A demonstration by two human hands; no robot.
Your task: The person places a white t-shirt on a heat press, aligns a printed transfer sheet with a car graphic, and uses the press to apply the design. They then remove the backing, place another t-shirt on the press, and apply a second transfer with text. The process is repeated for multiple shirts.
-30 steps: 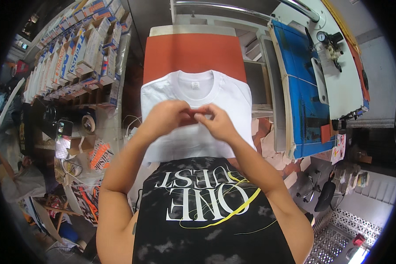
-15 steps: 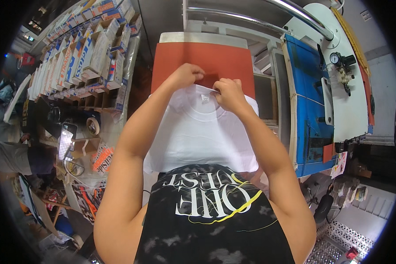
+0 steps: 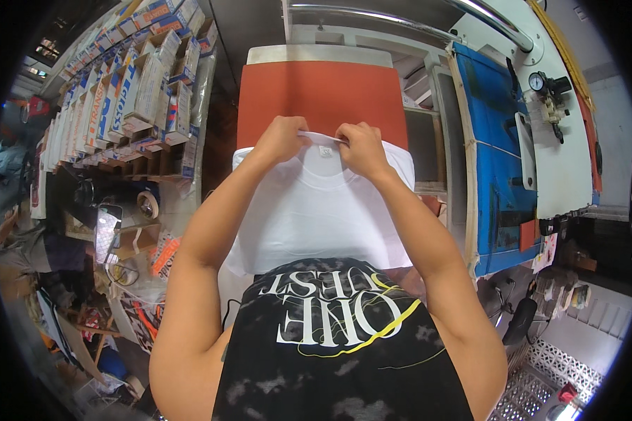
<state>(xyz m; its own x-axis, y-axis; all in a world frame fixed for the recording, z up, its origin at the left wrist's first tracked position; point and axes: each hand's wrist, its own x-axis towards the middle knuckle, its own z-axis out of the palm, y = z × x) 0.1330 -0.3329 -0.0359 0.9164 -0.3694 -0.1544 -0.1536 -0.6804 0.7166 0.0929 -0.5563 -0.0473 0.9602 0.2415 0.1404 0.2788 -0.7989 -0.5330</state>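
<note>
A white T-shirt (image 3: 316, 217) lies over the near part of a flat orange-red press pad (image 3: 319, 95), its neck pointing away from me. My left hand (image 3: 284, 139) pinches the collar on its left side. On the collar's right side, my right hand (image 3: 360, 147) grips the fabric between thumb and bent fingers. The neckband is stretched between both hands, and a small label (image 3: 324, 151) shows inside it. The shirt's lower edge hangs near my body.
At the right stands a blue-covered table (image 3: 502, 175) beside a white machine panel with a pressure gauge (image 3: 537, 82). A chrome bar (image 3: 495, 27) crosses the upper right. Stacked long cardboard boxes (image 3: 130, 91) fill the left, above a phone (image 3: 107, 231) and a tape roll (image 3: 147, 203).
My left hand has come down onto the collar and now pinches it; before, it hovered just above. My right hand keeps its hold. The view has shifted slightly.
</note>
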